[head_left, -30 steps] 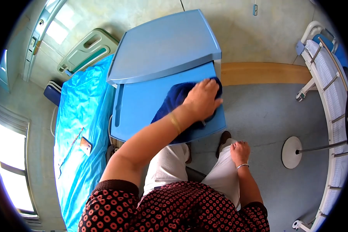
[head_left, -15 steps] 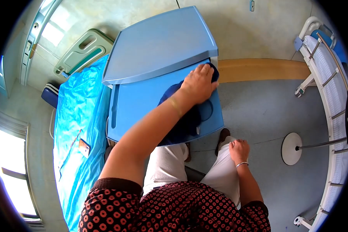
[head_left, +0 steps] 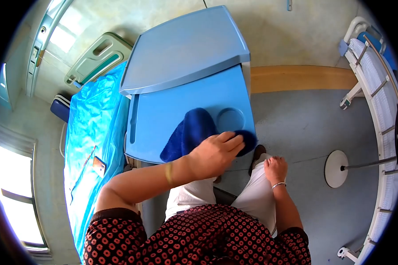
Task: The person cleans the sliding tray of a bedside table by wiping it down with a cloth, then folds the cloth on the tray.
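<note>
My left hand (head_left: 216,152) is over the front edge of a pull-out blue tray (head_left: 163,106), fingers curled onto a dark blue cloth (head_left: 199,128). The cloth looks like a plush towel. Part of it lies bunched on the tray left of the hand, and another part sticks out at the fingertips near the front right corner. My palm hides the middle of the cloth. My right hand (head_left: 275,168) rests on my right knee, its fingers lying over the white trouser leg, with nothing in it.
The tray extends from under a blue cabinet top (head_left: 185,48). To the left, a bed with a shiny blue cover (head_left: 97,106) bears a phone (head_left: 99,166) and a thin stick (head_left: 84,165). At right are a round stand base (head_left: 336,169) and another railed bed (head_left: 371,75).
My left hand has come from the tray's back right towards me to its front edge, drawing the cloth along. My right hand stays on the knee.
</note>
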Demonstrator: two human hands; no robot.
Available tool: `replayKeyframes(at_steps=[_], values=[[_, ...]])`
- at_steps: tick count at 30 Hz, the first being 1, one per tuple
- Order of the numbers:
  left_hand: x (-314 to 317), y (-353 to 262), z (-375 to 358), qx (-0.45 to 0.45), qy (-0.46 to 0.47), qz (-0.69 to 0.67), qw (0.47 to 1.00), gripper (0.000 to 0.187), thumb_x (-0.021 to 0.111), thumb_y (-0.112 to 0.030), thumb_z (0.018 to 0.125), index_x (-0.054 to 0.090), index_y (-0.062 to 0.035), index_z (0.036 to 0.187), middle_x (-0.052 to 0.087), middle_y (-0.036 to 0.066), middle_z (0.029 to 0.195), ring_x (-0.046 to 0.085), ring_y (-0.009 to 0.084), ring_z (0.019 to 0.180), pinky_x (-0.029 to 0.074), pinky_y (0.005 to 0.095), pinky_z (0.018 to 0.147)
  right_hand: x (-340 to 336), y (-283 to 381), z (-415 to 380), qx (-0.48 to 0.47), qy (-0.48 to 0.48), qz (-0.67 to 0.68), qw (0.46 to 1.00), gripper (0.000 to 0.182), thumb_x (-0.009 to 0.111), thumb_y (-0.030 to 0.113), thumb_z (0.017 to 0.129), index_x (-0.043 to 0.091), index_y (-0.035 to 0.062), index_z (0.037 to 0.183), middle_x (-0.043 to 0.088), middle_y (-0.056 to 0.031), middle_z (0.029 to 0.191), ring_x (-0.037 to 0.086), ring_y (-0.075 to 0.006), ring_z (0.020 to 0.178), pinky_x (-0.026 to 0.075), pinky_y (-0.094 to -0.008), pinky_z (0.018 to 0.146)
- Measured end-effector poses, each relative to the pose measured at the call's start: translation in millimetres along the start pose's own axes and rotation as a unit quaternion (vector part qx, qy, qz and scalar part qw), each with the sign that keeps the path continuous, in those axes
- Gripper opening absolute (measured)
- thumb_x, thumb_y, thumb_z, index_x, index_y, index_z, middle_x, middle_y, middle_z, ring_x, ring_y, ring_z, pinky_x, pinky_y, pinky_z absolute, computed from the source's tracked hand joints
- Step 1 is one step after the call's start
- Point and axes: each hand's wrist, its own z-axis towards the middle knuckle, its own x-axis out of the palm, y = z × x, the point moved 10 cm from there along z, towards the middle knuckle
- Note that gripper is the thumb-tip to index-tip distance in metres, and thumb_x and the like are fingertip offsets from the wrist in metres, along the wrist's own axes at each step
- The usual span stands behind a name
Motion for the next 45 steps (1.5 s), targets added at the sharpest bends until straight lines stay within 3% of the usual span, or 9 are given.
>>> replayKeyframes(at_steps=[3,8,16,22,26,28,29,34,45], values=[[-8,2,-29,0.019,0.041,0.043,0.998,0.050,0.068,-0.017,0.069,0.056,0.0044,0.113,0.052,0.013,0.119,0.049,0.0280,0.110,0.045,0.0363,0.090,-8,-2,-4,-0.009,-0.046,0.046,0.998,0.026,0.057,0.026,0.081,0.065,0.0039,0.070,0.065,-0.0123,0.080,0.057,-0.0310,0.078,0.047,-0.0415,0.071],[-9,6,-21,-0.023,0.078,0.013,0.997,0.060,0.070,-0.028,0.069,0.053,0.0024,0.118,0.048,0.012,0.125,0.041,0.0288,0.120,0.042,0.0394,0.094,0,4,3,0.002,0.001,0.032,0.999,0.028,0.056,0.029,0.082,0.067,0.0053,0.074,0.065,-0.0104,0.082,0.057,-0.0277,0.081,0.045,-0.0393,0.074],[6,10,37,-0.005,0.003,-0.030,1.000,0.065,0.057,-0.046,0.081,0.050,0.0047,0.120,0.044,0.015,0.131,0.037,0.0344,0.124,0.038,0.0420,0.100,-9,6,-2,-0.013,-0.031,0.005,0.999,0.024,0.058,0.026,0.080,0.065,0.0048,0.071,0.064,-0.0109,0.080,0.057,-0.0300,0.079,0.047,-0.0402,0.072],[-7,9,-26,-0.003,0.036,-0.053,0.998,0.065,0.042,-0.053,0.088,0.053,0.0045,0.117,0.048,0.017,0.127,0.043,0.0361,0.118,0.038,0.0439,0.100,-4,-5,-6,-0.004,-0.040,0.038,0.998,0.022,0.058,0.024,0.081,0.065,0.0054,0.072,0.064,-0.0102,0.082,0.057,-0.0294,0.080,0.047,-0.0404,0.072],[-12,8,-29,-0.008,0.047,-0.015,0.999,0.064,0.065,-0.043,0.073,0.055,0.0019,0.117,0.048,0.013,0.127,0.042,0.0308,0.119,0.041,0.0401,0.096,0,4,3,0.004,0.004,0.031,0.999,0.027,0.056,0.030,0.083,0.066,0.0061,0.074,0.064,-0.0088,0.083,0.057,-0.0272,0.082,0.045,-0.0391,0.073],[-9,11,-7,-0.008,0.049,0.019,0.999,0.065,0.064,-0.044,0.074,0.054,0.0017,0.118,0.048,0.012,0.127,0.040,0.0303,0.122,0.039,0.0392,0.096,1,7,3,0.003,0.009,0.020,1.000,0.028,0.055,0.030,0.083,0.067,0.0059,0.074,0.064,-0.0091,0.082,0.057,-0.0271,0.082,0.045,-0.0388,0.073],[-4,14,4,0.003,0.037,0.008,0.999,0.068,0.046,-0.055,0.085,0.052,0.0037,0.119,0.047,0.016,0.127,0.039,0.0346,0.123,0.038,0.0437,0.098,0,7,3,0.001,0.006,0.018,1.000,0.028,0.056,0.030,0.083,0.067,0.0059,0.074,0.064,-0.0093,0.083,0.057,-0.0269,0.082,0.045,-0.0388,0.073],[6,16,38,0.001,0.005,0.013,1.000,0.065,0.056,-0.048,0.082,0.048,0.0036,0.121,0.043,0.015,0.131,0.035,0.0347,0.125,0.037,0.0423,0.100,-5,5,0,0.006,0.009,-0.004,1.000,0.028,0.055,0.030,0.083,0.067,0.0058,0.077,0.065,-0.0092,0.085,0.057,-0.0266,0.083,0.045,-0.0388,0.074],[-7,6,-28,-0.008,0.074,0.036,0.997,0.074,0.040,-0.061,0.085,0.052,0.0039,0.119,0.048,0.017,0.127,0.039,0.0349,0.124,0.035,0.0452,0.100,5,3,3,0.000,0.024,0.024,0.999,0.029,0.055,0.031,0.084,0.067,0.0064,0.077,0.064,-0.0091,0.086,0.057,-0.0272,0.085,0.045,-0.0394,0.075]])
